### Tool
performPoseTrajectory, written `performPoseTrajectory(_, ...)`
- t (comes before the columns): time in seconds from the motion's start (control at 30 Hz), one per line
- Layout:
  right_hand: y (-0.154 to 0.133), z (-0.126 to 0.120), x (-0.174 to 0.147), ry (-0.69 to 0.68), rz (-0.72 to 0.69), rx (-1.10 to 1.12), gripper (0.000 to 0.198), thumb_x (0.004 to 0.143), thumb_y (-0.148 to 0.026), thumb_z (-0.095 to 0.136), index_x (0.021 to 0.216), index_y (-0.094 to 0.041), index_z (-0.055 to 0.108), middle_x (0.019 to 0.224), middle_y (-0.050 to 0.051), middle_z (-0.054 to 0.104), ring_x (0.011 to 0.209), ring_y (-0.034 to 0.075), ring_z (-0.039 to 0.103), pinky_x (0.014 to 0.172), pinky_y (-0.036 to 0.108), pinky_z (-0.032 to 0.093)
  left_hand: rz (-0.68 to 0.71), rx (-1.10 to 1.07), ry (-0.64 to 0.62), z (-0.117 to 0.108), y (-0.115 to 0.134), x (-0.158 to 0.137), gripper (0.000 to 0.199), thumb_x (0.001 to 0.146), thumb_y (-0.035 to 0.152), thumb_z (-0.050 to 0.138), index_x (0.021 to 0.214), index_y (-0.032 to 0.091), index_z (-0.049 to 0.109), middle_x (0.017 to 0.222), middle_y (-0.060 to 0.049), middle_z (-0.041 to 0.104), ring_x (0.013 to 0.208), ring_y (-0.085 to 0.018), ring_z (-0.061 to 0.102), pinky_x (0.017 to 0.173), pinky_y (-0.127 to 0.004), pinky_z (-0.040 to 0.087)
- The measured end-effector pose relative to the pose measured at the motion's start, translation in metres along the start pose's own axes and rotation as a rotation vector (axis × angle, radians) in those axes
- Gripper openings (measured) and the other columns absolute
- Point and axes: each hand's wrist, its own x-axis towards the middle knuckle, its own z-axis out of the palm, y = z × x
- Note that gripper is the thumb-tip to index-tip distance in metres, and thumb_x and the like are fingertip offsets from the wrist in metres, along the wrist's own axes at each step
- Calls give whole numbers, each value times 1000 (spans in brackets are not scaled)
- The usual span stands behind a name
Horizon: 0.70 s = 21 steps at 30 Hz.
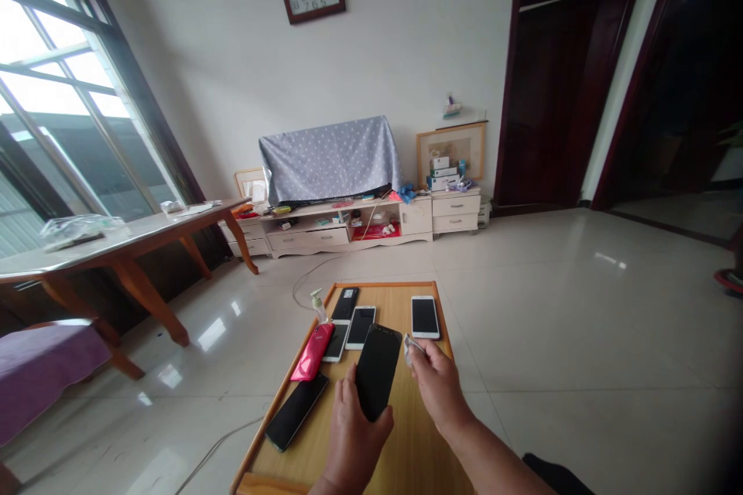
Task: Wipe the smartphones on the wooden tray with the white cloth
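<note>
My left hand (361, 433) grips a black smartphone (378, 371) by its lower edges, screen up and tilted above the small wooden table (421, 433). Just right of the phone's top, my right hand (438, 380) pinches a small crumpled whitish-grey piece (409, 346), perhaps cloth or tissue; it looks apart from the screen. On the table lie a white phone (426, 316) at the far right and another white phone (361, 327) beyond the held one. To the left are a pink phone (313, 352), partly over a white one (337, 342), and a dark phone (296, 413).
A pump bottle (319, 306) stands at the table's left edge near a black phone (346, 303). Cables (220, 441) run over the tiled floor. A long table (156, 238) stands at left. A low cabinet (313, 240) with a cloth-covered object (330, 158) lines the wall.
</note>
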Motion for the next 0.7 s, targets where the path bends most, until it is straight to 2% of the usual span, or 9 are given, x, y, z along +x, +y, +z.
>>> performPoseTrajectory(0.13, 0, 7, -13, -83, -275, -376, 24, 93, -40, 51, 93, -24, 69, 97, 6, 67, 88, 21, 64, 80, 31, 48, -5, -12, -33, 0, 5, -1, 81, 71, 37, 68, 143, 15, 39, 124, -14, 57, 118, -32, 59, 98, -47, 51)
performPoseTrajectory(0.2, 1, 13, -23, -143, -325, -489, 21, 93, -33, 49, 91, -25, 68, 94, 5, 65, 85, 19, 63, 78, 29, 47, -17, -21, -41, 1, 7, -1, 81, 72, 41, 68, 143, 15, 39, 121, -15, 59, 114, -32, 60, 94, -48, 53)
performPoseTrajectory(0.27, 2, 15, -26, -146, -330, -512, 20, 93, -31, 48, 91, -25, 67, 93, 5, 65, 84, 19, 63, 76, 29, 46, -37, -32, -42, 3, 7, 0, 83, 72, 45, 69, 143, 15, 40, 121, -15, 60, 114, -33, 61, 93, -47, 53)
performPoseTrajectory(0.33, 4, 12, -20, -87, -299, -448, 19, 93, -33, 48, 90, -24, 65, 94, 5, 65, 85, 19, 63, 77, 29, 46, -64, -49, -52, 6, 7, 3, 84, 70, 44, 69, 143, 14, 41, 124, -16, 60, 117, -33, 60, 96, -47, 52)
performPoseTrajectory(0.4, 7, 5, -9, -10, -211, -348, 20, 92, -39, 49, 88, -23, 62, 88, 4, 66, 79, 19, 63, 72, 29, 47, -104, -73, -62, 9, 8, 8, 84, 68, 45, 69, 141, 12, 43, 126, -16, 60, 120, -34, 58, 100, -47, 49)
performPoseTrajectory(0.5, 14, -6, 6, 55, 41, -187, 22, 88, -42, 51, 89, -22, 59, 76, 2, 65, 66, 18, 61, 60, 27, 44, -175, -109, -82, 15, 14, 24, 82, 66, 50, 70, 135, 12, 49, 125, -15, 63, 119, -34, 60, 100, -44, 49)
performPoseTrajectory(0.6, 18, -14, 7, -43, 222, -220, 18, 86, -35, 51, 95, -22, 60, 81, 3, 68, 68, 19, 63, 57, 26, 41, -229, -129, -166, 23, 26, 44, 70, 69, 53, 68, 126, 14, 55, 112, -10, 70, 105, -30, 66, 89, -38, 52)
performPoseTrajectory(0.7, 17, -23, 1, -269, 147, -612, 11, 83, -23, 54, 90, -23, 63, 86, 4, 71, 78, 20, 66, 63, 27, 39, -285, -41, -170, 37, 38, 64, 71, 71, 54, 67, 127, 14, 52, 117, -12, 69, 109, -30, 66, 88, -35, 51)
